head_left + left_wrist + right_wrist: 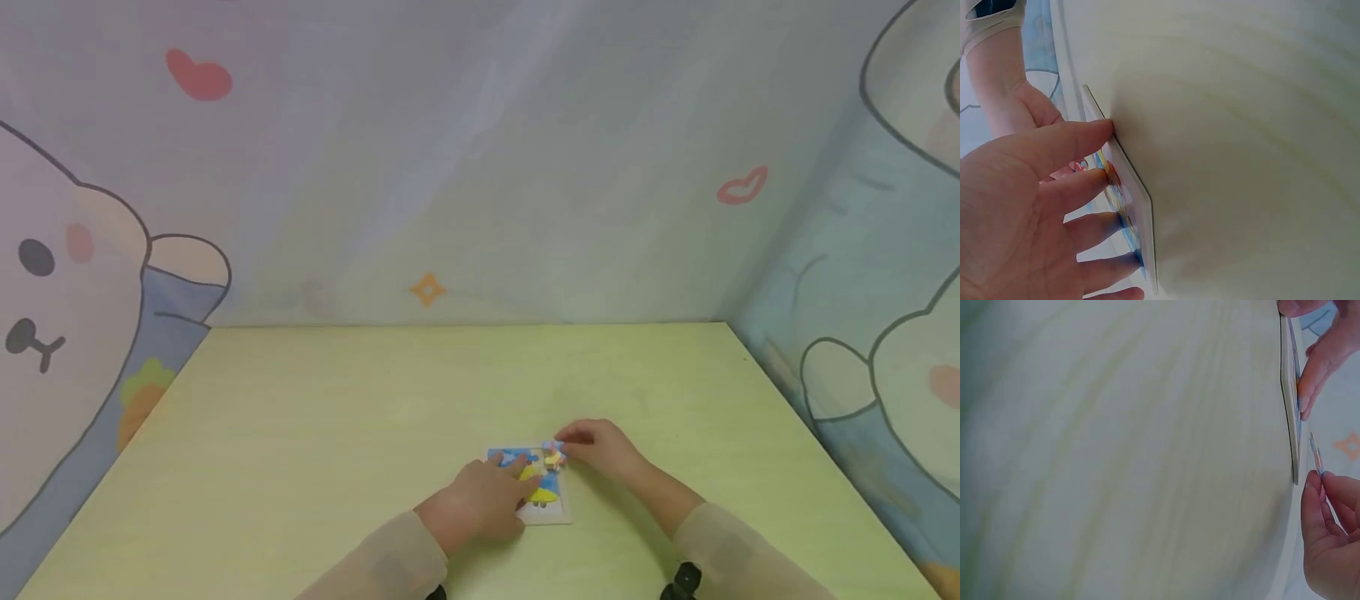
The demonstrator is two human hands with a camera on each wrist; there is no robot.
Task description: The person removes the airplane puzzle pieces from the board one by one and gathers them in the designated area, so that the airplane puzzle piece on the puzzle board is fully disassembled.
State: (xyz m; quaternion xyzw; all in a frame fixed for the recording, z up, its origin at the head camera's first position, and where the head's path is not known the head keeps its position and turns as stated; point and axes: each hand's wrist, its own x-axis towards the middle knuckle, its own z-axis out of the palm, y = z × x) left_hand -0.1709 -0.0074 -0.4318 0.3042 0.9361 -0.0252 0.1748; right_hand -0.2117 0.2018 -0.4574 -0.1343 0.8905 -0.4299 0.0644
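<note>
A small jigsaw puzzle board (555, 515) with a pale frame lies flat on the table, its picture showing blue and a yellow dress. My left hand (483, 500) rests on its left part with straight, spread fingers; in the left wrist view the fingertips (1127, 261) touch the picture and the thumb lies at the frame's edge. Between thumb and fingers, my right hand (603, 450) pinches a puzzle piece (553, 458) at the board's upper right corner. From the right wrist view, this thin piece (1316, 455) is tilted and held just off the board. The left hand hides part of the picture.
The pale yellow wooden table (300, 433) extends around the board on all sides. Behind it hangs a cloth backdrop (480, 167) with cartoon bears, hearts and a star, which also covers the right side.
</note>
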